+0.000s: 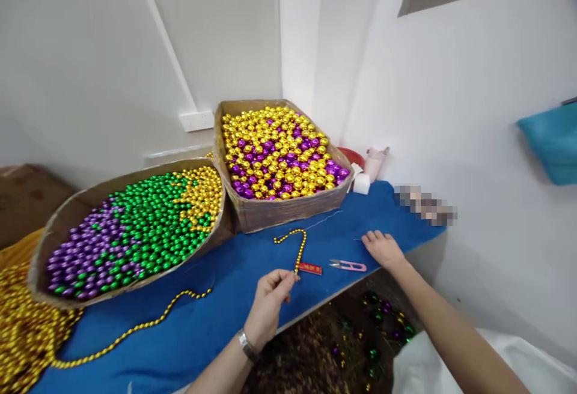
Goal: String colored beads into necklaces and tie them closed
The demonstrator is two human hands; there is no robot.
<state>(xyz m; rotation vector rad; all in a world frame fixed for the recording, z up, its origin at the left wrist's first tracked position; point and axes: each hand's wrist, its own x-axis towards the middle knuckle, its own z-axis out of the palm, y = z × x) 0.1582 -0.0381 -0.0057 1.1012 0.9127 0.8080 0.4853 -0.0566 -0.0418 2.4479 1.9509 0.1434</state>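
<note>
My left hand (269,304), a watch on its wrist, is closed in a pinch on the near end of a short gold bead strand (297,247) that curves over the blue cloth (193,328). My right hand (383,248) lies open and flat on the cloth at a thin thread (322,221) running from the strand. Between my hands lie a small red tag (311,268) and pink thread snips (348,265), touched by neither hand.
Two cardboard boxes stand behind: the left box (67,214) holds purple, green and gold balls, the right box (279,211) gold and purple ones. A long gold bead string (135,331) leads to a gold pile (22,334) at far left. Loose balls lie on the floor (374,322).
</note>
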